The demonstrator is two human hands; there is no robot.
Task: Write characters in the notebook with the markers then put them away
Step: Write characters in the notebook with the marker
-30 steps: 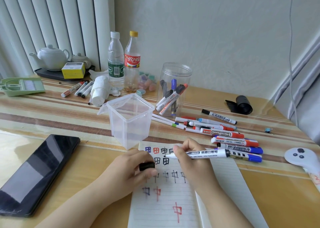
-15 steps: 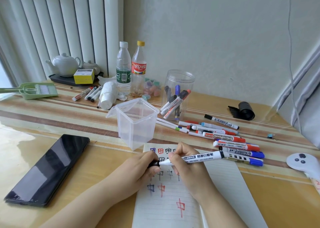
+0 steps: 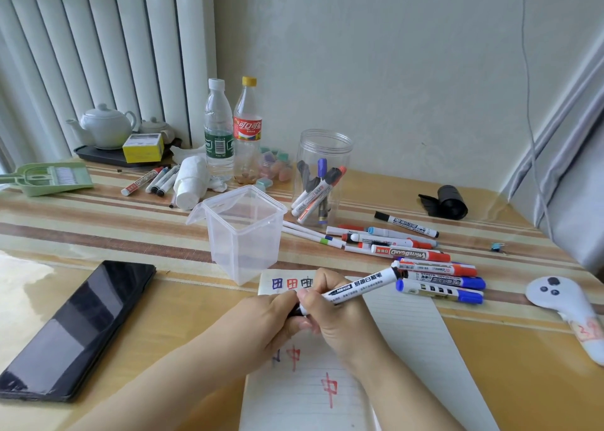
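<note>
Both hands meet over the open notebook (image 3: 405, 326), which lies on the tabletop (image 3: 183, 316) at the near edge of the view. The right hand (image 3: 340, 319) has its fingers curled round a white marker (image 3: 362, 286), gripping it near the tip end; the barrel slants up and away to the right, its black end reaching just beside the loose markers (image 3: 421, 260) that lie in a row to the right of the notebook's top. The left hand (image 3: 264, 316) is curled too, its thumb and fingertips pinching a small black cap (image 3: 295, 310) that sits right at the marker's tip, so the two hands touch each other there. Whether the cap is fully seated on the tip cannot be told, as the fingers hide the joint.

On the notebook's page, blue, red and black characters show above the hands, and red and blue ones below them.

Just beyond the notebook's top left corner stands a clear square container (image 3: 243, 234) with its lid hinged open. Farther back from the notebook, to the right of that container, a round clear jar (image 3: 323, 175) holds several markers upright or leaning. To the left of the notebook a dark phone (image 3: 75, 329) lies flat, and to the notebook's far right rests a white controller (image 3: 562, 303).
</note>
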